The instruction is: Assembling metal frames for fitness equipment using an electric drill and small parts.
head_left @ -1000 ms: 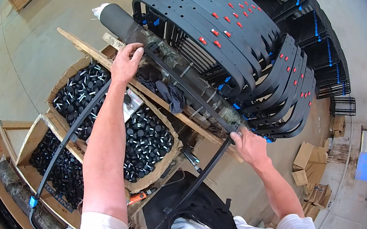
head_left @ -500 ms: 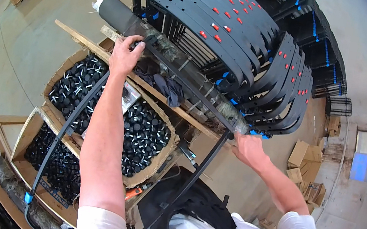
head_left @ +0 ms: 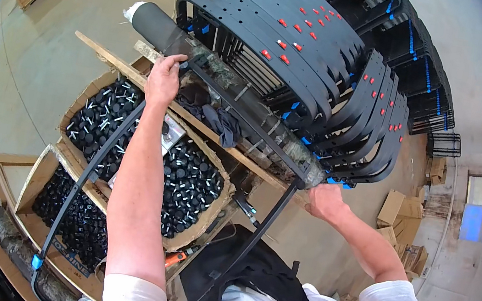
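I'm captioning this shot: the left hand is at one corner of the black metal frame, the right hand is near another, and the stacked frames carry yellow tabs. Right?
No: the tabs on the stacked frames are red, not yellow, as the head view shows; the left hand and right hand are as stated.

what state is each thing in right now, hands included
left hand: fingers bent at a frame corner, grip unclear
right hand: fingers curled by another corner, grip unclear
black frame: propped, tilted
upper carton: open
black knobs: loose, heaped
dark cloth: crumpled
curved black frames: stacked together
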The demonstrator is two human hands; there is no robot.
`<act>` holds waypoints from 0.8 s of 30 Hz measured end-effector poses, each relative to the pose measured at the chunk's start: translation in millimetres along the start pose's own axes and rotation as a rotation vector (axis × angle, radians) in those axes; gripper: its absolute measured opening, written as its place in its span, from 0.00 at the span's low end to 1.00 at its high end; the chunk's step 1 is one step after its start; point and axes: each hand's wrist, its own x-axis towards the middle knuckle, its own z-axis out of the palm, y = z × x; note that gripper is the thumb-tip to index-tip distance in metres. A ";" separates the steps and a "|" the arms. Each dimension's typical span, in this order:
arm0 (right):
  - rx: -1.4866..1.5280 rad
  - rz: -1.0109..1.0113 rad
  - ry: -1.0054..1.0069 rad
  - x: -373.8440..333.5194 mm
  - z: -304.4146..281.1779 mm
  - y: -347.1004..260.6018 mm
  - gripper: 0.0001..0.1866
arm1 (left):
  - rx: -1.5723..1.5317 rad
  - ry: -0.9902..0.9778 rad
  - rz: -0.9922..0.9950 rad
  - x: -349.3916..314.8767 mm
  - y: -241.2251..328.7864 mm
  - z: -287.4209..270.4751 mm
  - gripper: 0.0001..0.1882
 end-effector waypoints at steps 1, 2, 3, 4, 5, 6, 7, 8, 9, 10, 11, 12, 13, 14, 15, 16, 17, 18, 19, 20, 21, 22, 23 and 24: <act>-0.006 -0.018 0.009 1.5 -3.5 -4.5 0.19 | -0.047 0.060 -0.015 -2.1 -3.7 -1.6 0.15; 0.123 -0.031 0.275 -3.6 -5.7 -10.2 0.19 | -0.079 0.136 -0.023 -2.0 0.6 -1.5 0.15; 0.257 -0.049 0.538 -5.0 -7.0 -14.5 0.20 | -0.052 0.131 -0.086 -2.1 4.6 -2.4 0.16; 0.254 -0.043 0.544 -5.4 -0.7 -10.7 0.20 | -0.045 0.111 -0.138 -1.0 19.9 1.1 0.16; 0.266 -0.050 0.557 1.9 5.3 -9.8 0.19 | -0.010 0.118 -0.121 2.2 19.1 -0.9 0.18; 0.279 -0.057 0.570 7.5 10.5 -7.9 0.19 | -0.072 0.100 -0.115 -2.0 18.5 -1.7 0.19; 0.279 -0.078 0.581 10.8 9.3 -8.6 0.19 | -0.115 0.066 -0.118 -4.9 16.2 -4.2 0.22; 0.277 -0.039 0.525 10.2 6.7 -8.5 0.18 | -0.164 0.028 -0.117 -7.7 19.5 -5.5 0.26; 0.272 0.001 0.469 10.2 5.5 -8.8 0.18 | -0.106 -0.007 -0.109 -9.9 23.3 -7.2 0.32; 0.270 -0.007 0.481 10.3 7.5 -10.2 0.18 | -0.051 -0.042 -0.098 -10.2 30.8 -9.7 0.39; 0.253 0.014 0.504 13.4 9.8 -15.4 0.19 | 0.001 -0.061 -0.111 -7.2 30.0 -14.0 0.46; 0.236 0.036 0.527 17.2 13.9 -19.7 0.20 | 0.010 -0.042 -0.114 -8.9 29.4 -17.0 0.51; 0.199 0.053 0.567 23.9 26.7 -16.4 0.21 | 0.038 -0.025 -0.151 -7.7 40.7 -15.4 0.53; 0.197 0.041 0.581 22.4 27.0 -18.5 0.21 | 0.073 -0.004 -0.192 -7.3 46.5 -16.5 0.55; 0.213 0.065 0.561 21.0 27.1 -20.4 0.22 | 0.038 0.020 -0.230 -8.1 50.2 -17.7 0.57; 0.228 0.076 0.547 22.6 23.2 -24.8 0.22 | 0.073 0.070 -0.207 -7.6 40.6 -20.5 0.58; 0.234 0.066 0.572 23.8 25.9 -23.7 0.22 | 0.066 0.046 -0.188 -5.8 34.5 -25.8 0.57; 0.231 0.052 0.584 23.9 29.4 -22.5 0.22 | 0.059 0.019 -0.169 -3.3 26.7 -32.9 0.56; 0.243 0.078 0.581 19.9 36.6 -13.6 0.22 | 0.159 -0.028 -0.134 -0.9 37.9 -38.5 0.52; 0.258 0.106 0.579 15.7 40.6 -6.5 0.22 | 0.260 -0.075 -0.095 2.1 46.8 -50.2 0.48; 0.264 0.091 0.597 14.1 36.3 -10.3 0.22 | 0.199 0.108 -0.287 7.5 24.4 -75.7 0.42; 0.272 0.073 0.608 18.6 35.2 -14.4 0.22 | 0.135 0.298 -0.474 14.0 -5.9 -103.1 0.35; 0.269 0.044 0.613 26.0 32.5 -19.2 0.22 | 0.249 0.566 -0.367 12.7 -44.6 -125.5 0.31; 0.266 0.027 0.609 29.9 32.5 -22.6 0.22 | 0.356 0.817 -0.249 8.7 -70.4 -135.4 0.27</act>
